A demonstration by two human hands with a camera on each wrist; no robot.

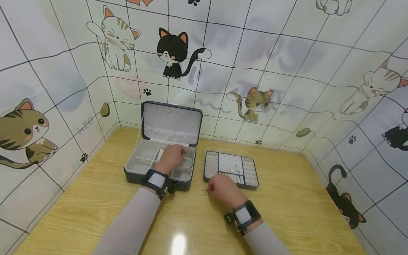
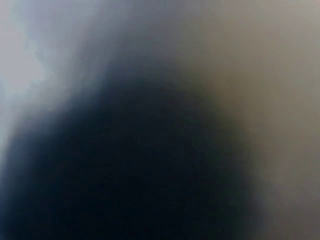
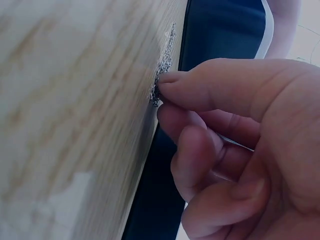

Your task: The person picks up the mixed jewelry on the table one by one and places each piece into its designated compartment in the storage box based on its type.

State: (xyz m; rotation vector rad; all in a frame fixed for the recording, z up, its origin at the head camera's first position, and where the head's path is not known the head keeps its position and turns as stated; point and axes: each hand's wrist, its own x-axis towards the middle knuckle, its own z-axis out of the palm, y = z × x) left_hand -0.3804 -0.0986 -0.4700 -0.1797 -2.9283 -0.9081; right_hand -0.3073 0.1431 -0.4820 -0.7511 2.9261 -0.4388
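An open jewelry box [image 1: 130, 166], dark outside and pale inside, stands on the left with its lid [image 1: 172, 122] raised. My left hand [image 1: 172, 157] reaches over its compartments, with a thin silvery bit [image 1: 184, 155] at the fingertips; I cannot tell if they grip it. The left wrist view is dark and blurred. In front of the jewelry tray [image 1: 231, 164], my right hand [image 1: 223, 189] is low over the table. Its thumb and forefinger pinch a small bunch of silver chain [image 3: 164, 65], which lies at the wood surface. The other fingers are curled in.
The tray has ring rolls [image 1: 234, 177], side slots [image 1: 250, 170] and a middle panel with small earrings [image 1: 237, 169]. Cat-print cloth [image 1: 220, 78] walls the back and sides of the wooden table [image 1: 280, 209].
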